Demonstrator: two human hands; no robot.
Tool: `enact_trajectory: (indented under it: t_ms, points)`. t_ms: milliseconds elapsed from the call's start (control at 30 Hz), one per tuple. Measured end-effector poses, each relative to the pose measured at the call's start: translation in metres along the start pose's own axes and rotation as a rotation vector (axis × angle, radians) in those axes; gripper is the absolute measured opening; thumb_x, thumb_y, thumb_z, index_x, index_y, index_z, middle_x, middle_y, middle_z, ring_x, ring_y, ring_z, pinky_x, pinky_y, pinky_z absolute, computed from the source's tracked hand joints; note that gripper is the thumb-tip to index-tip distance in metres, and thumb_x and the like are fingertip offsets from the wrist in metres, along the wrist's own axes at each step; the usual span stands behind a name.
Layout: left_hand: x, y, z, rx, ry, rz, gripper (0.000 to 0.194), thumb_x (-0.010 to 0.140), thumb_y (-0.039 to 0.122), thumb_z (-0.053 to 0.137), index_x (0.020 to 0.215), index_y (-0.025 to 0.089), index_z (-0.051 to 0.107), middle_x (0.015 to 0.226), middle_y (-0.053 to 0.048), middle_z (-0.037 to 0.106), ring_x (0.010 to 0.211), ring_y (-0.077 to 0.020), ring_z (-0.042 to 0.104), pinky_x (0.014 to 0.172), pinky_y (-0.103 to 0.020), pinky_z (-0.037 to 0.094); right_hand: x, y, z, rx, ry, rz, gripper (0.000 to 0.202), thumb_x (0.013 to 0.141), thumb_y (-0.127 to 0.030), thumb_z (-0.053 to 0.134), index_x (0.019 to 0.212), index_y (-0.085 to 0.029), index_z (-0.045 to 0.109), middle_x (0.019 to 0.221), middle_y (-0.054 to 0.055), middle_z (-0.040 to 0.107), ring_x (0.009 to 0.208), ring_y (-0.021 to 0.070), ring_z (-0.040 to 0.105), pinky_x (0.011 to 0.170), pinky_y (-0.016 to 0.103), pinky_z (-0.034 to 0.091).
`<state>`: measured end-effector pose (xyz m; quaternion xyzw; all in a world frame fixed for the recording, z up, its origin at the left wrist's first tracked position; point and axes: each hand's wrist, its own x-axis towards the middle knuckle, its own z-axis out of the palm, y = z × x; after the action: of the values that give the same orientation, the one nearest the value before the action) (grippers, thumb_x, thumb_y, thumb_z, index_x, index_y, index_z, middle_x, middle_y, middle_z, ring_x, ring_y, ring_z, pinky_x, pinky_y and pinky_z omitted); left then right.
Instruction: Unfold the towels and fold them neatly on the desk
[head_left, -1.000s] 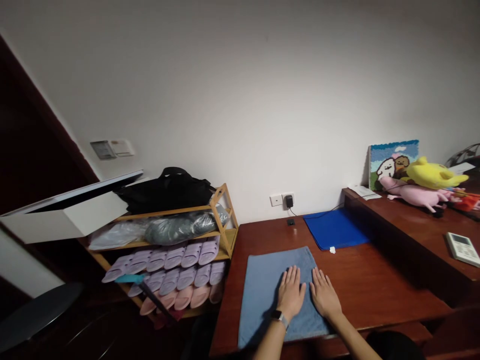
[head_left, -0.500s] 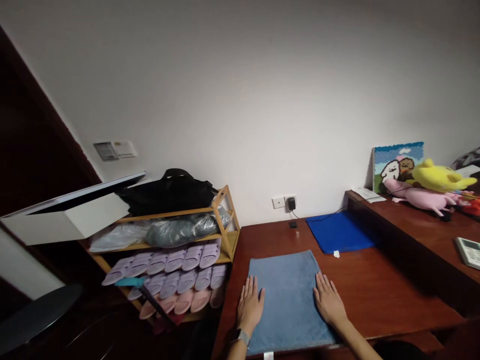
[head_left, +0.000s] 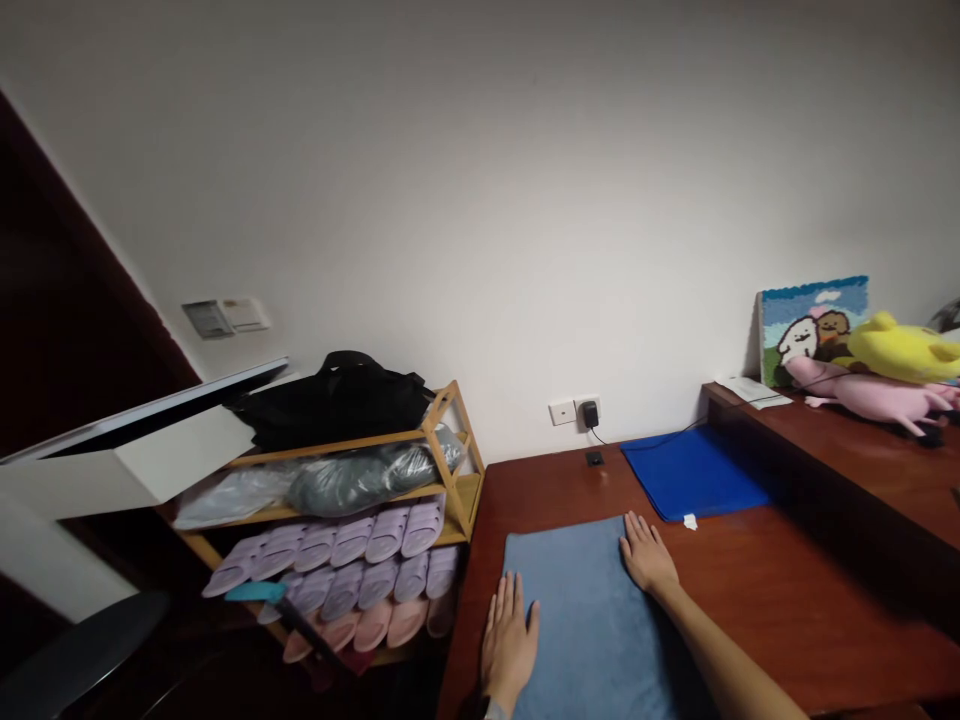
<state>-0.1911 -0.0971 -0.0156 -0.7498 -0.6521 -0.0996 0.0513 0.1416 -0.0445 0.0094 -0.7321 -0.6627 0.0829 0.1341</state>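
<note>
A grey-blue plush cloth [head_left: 581, 600] lies flat on the reddish-brown wooden desk [head_left: 540, 485], its near end cut off by the bottom of the view. My left hand [head_left: 510, 635] rests along the cloth's left edge, fingers stretched out and thumb apart. Near the far right corner, my right hand [head_left: 647, 553] lies flat over the cloth's right edge with its fingers extended. Neither hand grips anything. Farther back on the desk is a folded bright blue cloth [head_left: 697, 470] with a small white tag.
To the left stands a wooden rack [head_left: 457, 470] with purple and pink slippers and a black bag [head_left: 341, 400] on top. A plugged-in adapter [head_left: 590, 412] is on the wall. On the raised ledge at right are plush toys [head_left: 874, 390] and a dog picture [head_left: 814, 325].
My right hand has slid away from me along the cloth's right edge to its far corner. My left hand stays at the left edge. The view has shifted slightly.
</note>
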Motion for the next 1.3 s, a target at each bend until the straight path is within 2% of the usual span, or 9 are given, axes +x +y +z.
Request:
enact_trajectory:
  t_ms: [200,267,433,533,633,833,933,1133,1300]
  points:
    - [0.009,0.012,-0.007,0.025,-0.001,-0.004,0.063,0.105,0.037,0.031,0.161,0.01,0.04,0.17,-0.014,0.033,0.159,-0.0295,0.031,0.131,-0.051,0.03,0.003,0.01,0.021,0.041,0.049,-0.021,0.07,0.103,-0.036,0.024,0.162,0.0,0.035,0.17,0.018,0.031,0.159,0.0283,0.028,0.13,0.048,0.023]
    - [0.024,0.038,-0.013,-0.015,0.029,0.067,0.062,0.106,0.034,0.029,0.163,0.012,0.036,0.171,-0.012,0.031,0.159,-0.028,0.03,0.131,-0.05,0.029,0.005,0.011,0.024,0.05,0.062,-0.018,0.069,0.103,-0.036,0.025,0.162,-0.001,0.035,0.17,0.017,0.032,0.159,0.0285,0.028,0.13,0.048,0.023]
    - [0.074,0.139,-0.014,-0.195,0.0,0.365,0.063,0.108,0.041,0.027,0.167,0.02,0.028,0.172,-0.009,0.032,0.16,-0.0269,0.029,0.13,-0.052,0.031,0.006,0.012,0.026,0.038,0.068,-0.03,0.069,0.103,-0.036,0.024,0.162,-0.003,0.035,0.169,0.017,0.033,0.159,0.0277,0.029,0.13,0.049,0.023]
    - [0.094,0.17,-0.003,-0.237,-0.074,0.369,0.065,0.108,0.046,0.025,0.165,0.018,0.034,0.17,-0.013,0.037,0.159,-0.0293,0.032,0.128,-0.055,0.032,0.005,0.012,0.025,0.006,0.061,-0.048,0.068,0.103,-0.035,0.025,0.162,-0.004,0.037,0.169,0.016,0.034,0.159,0.0276,0.029,0.13,0.049,0.023]
    - [0.102,0.152,0.006,-0.208,-0.099,0.291,0.066,0.107,0.049,0.024,0.163,0.017,0.038,0.17,-0.012,0.038,0.158,-0.0284,0.033,0.129,-0.052,0.031,0.005,0.011,0.023,-0.011,0.053,-0.036,0.069,0.104,-0.036,0.021,0.163,-0.004,0.035,0.17,0.015,0.032,0.159,0.027,0.029,0.13,0.047,0.023]
    - [0.104,0.038,0.002,-0.032,-0.079,0.049,0.063,0.107,0.042,0.028,0.162,0.014,0.04,0.169,-0.014,0.038,0.158,-0.0288,0.033,0.129,-0.051,0.029,0.003,0.009,0.019,-0.019,0.033,-0.005,0.069,0.104,-0.037,0.021,0.164,-0.003,0.031,0.171,0.014,0.031,0.16,0.0259,0.027,0.131,0.045,0.021]
    - [0.102,-0.001,0.002,-0.007,-0.05,-0.016,0.062,0.107,0.038,0.028,0.163,0.014,0.039,0.168,-0.015,0.04,0.157,-0.0295,0.036,0.128,-0.052,0.032,0.003,0.01,0.021,-0.027,0.037,-0.008,0.07,0.104,-0.037,0.02,0.164,-0.002,0.031,0.171,0.014,0.03,0.16,0.0265,0.027,0.131,0.046,0.022]
    - [0.098,-0.01,0.01,-0.006,-0.024,-0.04,0.062,0.107,0.037,0.027,0.163,0.013,0.037,0.168,-0.016,0.04,0.156,-0.0276,0.038,0.128,-0.05,0.031,0.002,0.011,0.02,-0.035,0.038,-0.014,0.07,0.104,-0.037,0.021,0.163,-0.002,0.032,0.171,0.015,0.031,0.16,0.0274,0.028,0.131,0.046,0.022]
    - [0.104,-0.005,0.0,0.004,-0.017,-0.053,0.062,0.105,0.034,0.029,0.159,0.008,0.044,0.165,-0.018,0.044,0.155,-0.03,0.04,0.128,-0.052,0.033,0.001,0.007,0.014,-0.087,-0.005,0.002,0.07,0.104,-0.036,0.018,0.164,-0.001,0.027,0.172,0.013,0.027,0.161,0.0265,0.024,0.131,0.044,0.02]
